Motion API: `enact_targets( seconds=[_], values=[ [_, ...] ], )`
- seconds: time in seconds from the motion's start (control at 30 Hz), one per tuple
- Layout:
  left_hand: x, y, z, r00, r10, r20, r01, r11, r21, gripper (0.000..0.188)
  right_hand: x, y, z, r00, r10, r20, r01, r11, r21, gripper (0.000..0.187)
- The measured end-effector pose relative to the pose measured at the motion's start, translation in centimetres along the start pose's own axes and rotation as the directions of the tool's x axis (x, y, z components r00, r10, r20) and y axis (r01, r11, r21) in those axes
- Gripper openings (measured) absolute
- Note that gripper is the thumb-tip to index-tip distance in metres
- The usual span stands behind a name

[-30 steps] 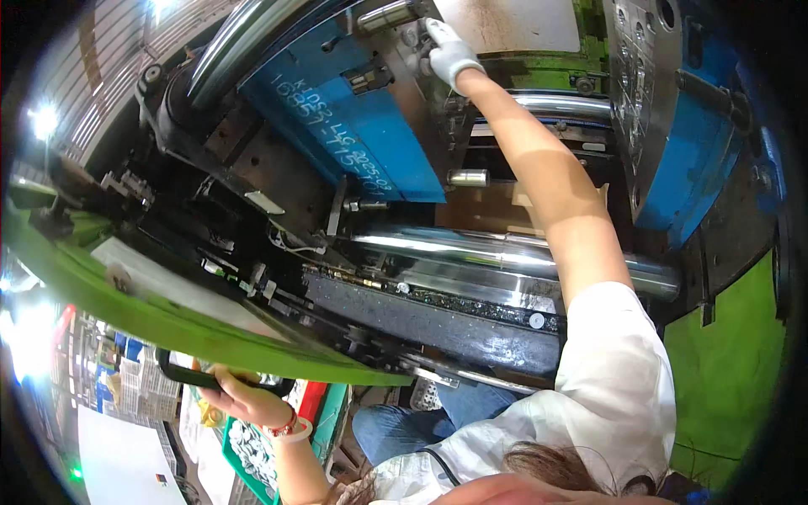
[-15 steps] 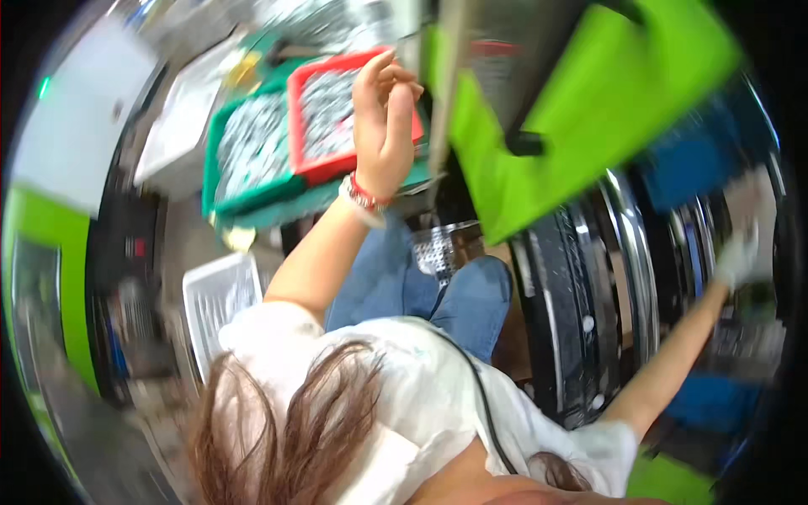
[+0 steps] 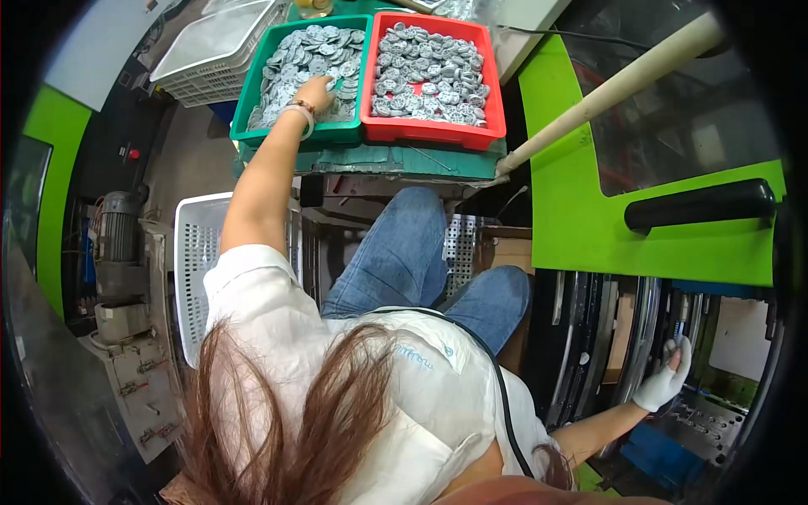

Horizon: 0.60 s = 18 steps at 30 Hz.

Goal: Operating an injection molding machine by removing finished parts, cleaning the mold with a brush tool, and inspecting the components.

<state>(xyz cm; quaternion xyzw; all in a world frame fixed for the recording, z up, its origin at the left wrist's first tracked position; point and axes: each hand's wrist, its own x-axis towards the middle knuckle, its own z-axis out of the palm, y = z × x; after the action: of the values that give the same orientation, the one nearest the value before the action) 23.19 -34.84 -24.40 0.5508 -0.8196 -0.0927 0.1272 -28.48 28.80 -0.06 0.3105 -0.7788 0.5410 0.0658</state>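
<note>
My left hand [image 3: 316, 94] reaches into a green tray [image 3: 367, 63] heaped with flat grey discs [image 3: 295, 63]. Its fingers are drawn together low over the pile, with a small pale grey disc at their tips. Beside that tray, a red tray [image 3: 433, 130] holds thicker round grey pieces [image 3: 429, 76] with patterned faces. Far to the right, my right hand [image 3: 665, 383], in a white glove with bare skin showing at a finger, is inside the machine. Its fingers are bent beside a shiny metal rod [image 3: 681, 316]; what they hold, if anything, is hard to make out.
A green machine door [image 3: 572, 210] with a black handle [image 3: 703, 206] stands at the right. A pale pole [image 3: 606, 93] slants from the table's corner. Stacked white crates [image 3: 210, 50] stand back left; a white basket [image 3: 195, 278] is beside my left arm.
My left hand has gone from raised near the red tray down into the green tray. The view has shifted and sharpened. My right hand is still in the machine, its fingers more bent.
</note>
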Motion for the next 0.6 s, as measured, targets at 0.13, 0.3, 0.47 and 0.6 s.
enact_targets(
  seconds=[0.13, 0.3, 0.47, 0.6],
  values=[
    [1.5, 2.9, 0.8, 0.988, 0.127, 0.091, -0.132, 0.99, 0.05, 0.037, -1.7, -1.0, 2.7, 0.997, 0.061, -0.038, -0.056, 0.992, 0.11, 0.032],
    [2.1, 4.2, 0.1, 0.994, 0.032, 0.104, -0.036, 0.999, 0.036, 0.029, -3.4, -1.0, 3.5, 0.998, 0.067, 0.004, -0.067, 0.995, 0.08, 0.032],
    [1.3, 3.4, -0.6, 0.998, -0.026, -0.058, 0.025, 1.0, -0.018, 0.026, -4.4, -0.8, 3.4, 0.999, 0.034, 0.034, -0.036, 0.998, 0.051, 0.032],
    [1.2, 1.9, -0.4, 0.99, -0.071, -0.118, 0.055, 0.989, -0.135, 0.031, -4.8, -0.9, 3.3, 1.0, -0.005, 0.011, 0.005, 1.0, -0.022, 0.031]
  ],
)
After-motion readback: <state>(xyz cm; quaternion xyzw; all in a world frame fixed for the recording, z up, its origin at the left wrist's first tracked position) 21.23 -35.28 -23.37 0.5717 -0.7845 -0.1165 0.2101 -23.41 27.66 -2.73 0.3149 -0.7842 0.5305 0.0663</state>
